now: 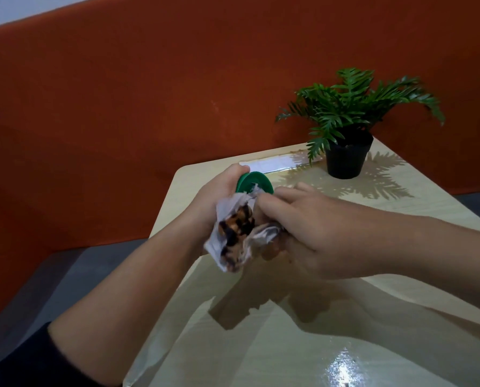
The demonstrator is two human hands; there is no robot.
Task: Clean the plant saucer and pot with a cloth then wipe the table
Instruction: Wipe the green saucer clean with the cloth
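Observation:
My left hand (219,191) grips a green plant saucer (254,182), tilted on edge above the table. A white cloth with orange and black patches (234,233) hangs against the saucer. My right hand (303,227) holds the cloth bunched in its fingers and presses it to the saucer's face. A black pot (346,159) with a green fern-like plant (353,101) stands upright at the table's far right corner, apart from both hands. The glossy pale wooden table (289,331) lies under my hands.
A white strip of paper (272,164) lies along the table's far edge, left of the pot. An orange upholstered backrest (149,93) rises behind the table. A grey seat (65,275) sits lower at the left.

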